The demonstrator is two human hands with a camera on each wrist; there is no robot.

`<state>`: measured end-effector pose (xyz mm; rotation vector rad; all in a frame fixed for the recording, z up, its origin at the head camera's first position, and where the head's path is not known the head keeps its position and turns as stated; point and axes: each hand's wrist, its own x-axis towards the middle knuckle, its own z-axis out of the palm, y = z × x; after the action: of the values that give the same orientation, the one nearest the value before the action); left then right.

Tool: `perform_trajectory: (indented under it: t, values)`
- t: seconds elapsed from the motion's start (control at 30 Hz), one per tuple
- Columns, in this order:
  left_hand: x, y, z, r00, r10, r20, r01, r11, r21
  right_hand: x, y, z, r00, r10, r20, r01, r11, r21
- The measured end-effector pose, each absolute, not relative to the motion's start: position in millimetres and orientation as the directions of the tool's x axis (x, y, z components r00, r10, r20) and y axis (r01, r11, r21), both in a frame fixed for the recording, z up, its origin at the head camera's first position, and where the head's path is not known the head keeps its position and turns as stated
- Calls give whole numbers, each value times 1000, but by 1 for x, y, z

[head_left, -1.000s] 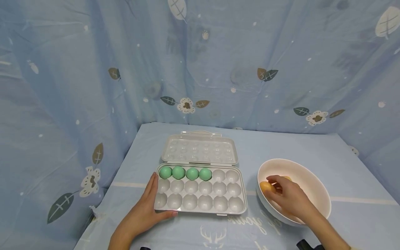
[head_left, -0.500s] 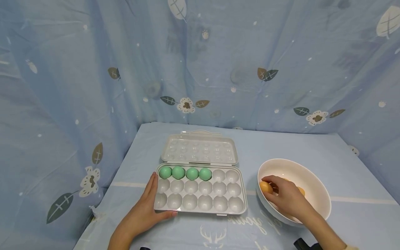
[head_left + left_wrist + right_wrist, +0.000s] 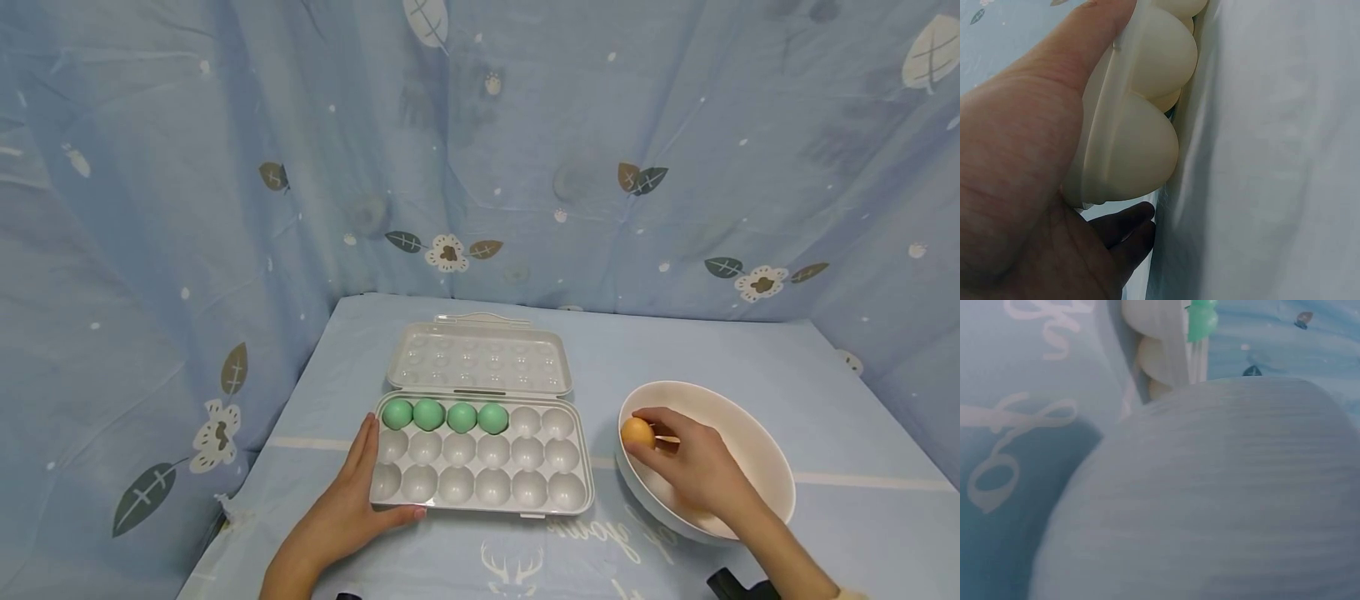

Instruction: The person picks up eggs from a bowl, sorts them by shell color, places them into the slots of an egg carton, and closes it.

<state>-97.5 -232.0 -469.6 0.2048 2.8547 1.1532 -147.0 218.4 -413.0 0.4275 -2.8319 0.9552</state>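
In the head view my right hand (image 3: 693,460) pinches an orange ball (image 3: 637,432) between thumb and fingertips, over the left side of a white bowl (image 3: 750,433). My left hand (image 3: 345,500) lies against the near left corner of an egg tray (image 3: 475,450), fingers straight along its left side and thumb at its front edge. Four-sided and grey-white, the tray has three rows of round hollows. Several green balls (image 3: 461,417) fill the left part of its back row. The right wrist view shows mostly the bowl's outer wall (image 3: 1210,487); the hand and ball are hidden there.
The tray's clear lid (image 3: 480,358) lies folded back behind it. A blue printed cloth (image 3: 525,558) covers the table, and a blue curtain (image 3: 525,125) hangs behind and at the sides. A black object (image 3: 738,586) shows beside the right forearm.
The right hand has lifted the orange ball slightly, toward the bowl's left rim. Other orange balls, glimpsed in the bowl earlier, are out of sight now. The left hand and tray stay put.
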Motion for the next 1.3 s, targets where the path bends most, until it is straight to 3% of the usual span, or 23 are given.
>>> perform_trajectory:
  t: [0.57,1.3]
  values:
    - [-98,-232,-470,-990,138,-13,90,712,697,-149,194,-397,-913,-244,326,-400,690,-603]
    - [-97,-233,-465,-987,153,-51,73,708,702,-167,122,-420,-871,-392,297,-477,525,-704]
